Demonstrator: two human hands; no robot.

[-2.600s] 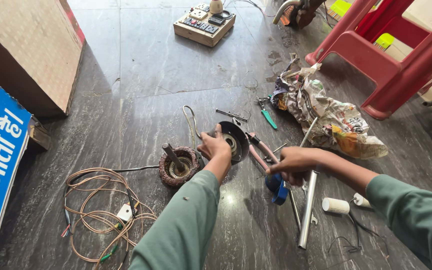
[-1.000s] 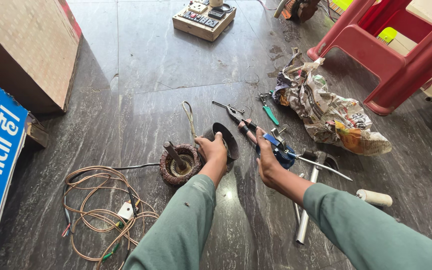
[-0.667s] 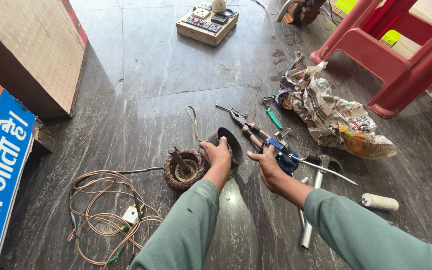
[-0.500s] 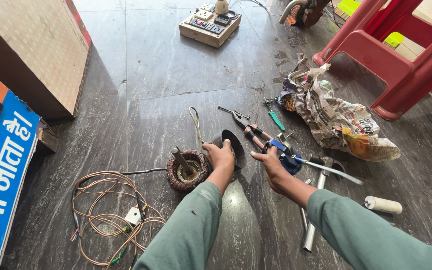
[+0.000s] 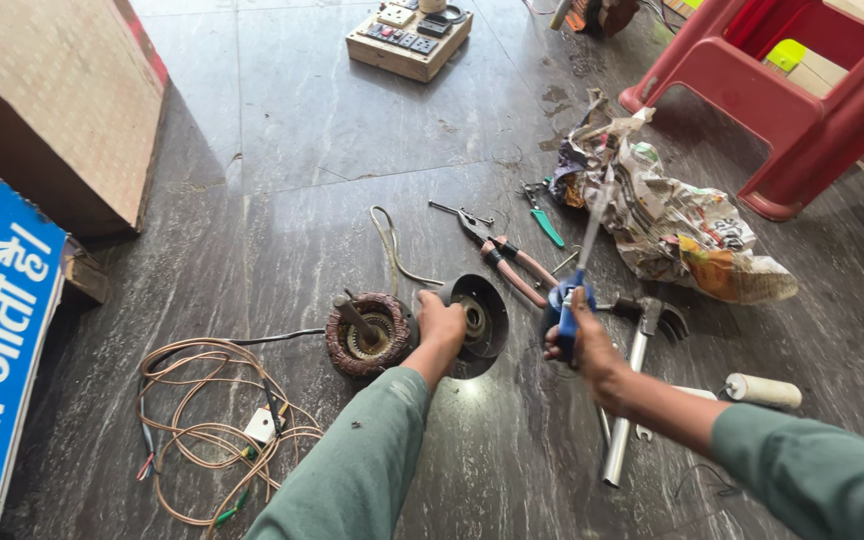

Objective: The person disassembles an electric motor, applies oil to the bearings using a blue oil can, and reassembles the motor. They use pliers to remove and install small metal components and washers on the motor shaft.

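The person is partway through working on a small motor on the dark stone floor (image 5: 282, 200). The left hand (image 5: 440, 325) steadies the round black metal end cover with a bearing at its centre (image 5: 480, 317), tilted up on its edge near the middle of the floor, while the right hand (image 5: 580, 335) brings in a blue-handled screwdriver with a long steel shaft (image 5: 582, 250), shaft pointing up and away. To my eye this is the step of lining the tool up with the cover; the next move would call for tipping the blade down toward the cover's hub and keeping the cover from rolling.

The left fingers are curled around the cover's near rim, thumb on top, gripping it firmly. The right fingers are wrapped tight about the blue handle, closed in a fist.

Just beside the cover, to its left, lies the copper-wound stator ring with a shaft through it (image 5: 367, 335), with a loose coil of copper-coloured wire (image 5: 202, 430) trailing toward the near left corner. Red-handled pliers (image 5: 512, 270) lie just beyond the cover, and a crumpled newspaper bundle (image 5: 672, 220) rests toward the right edge, near the red plastic chair (image 5: 782, 110).
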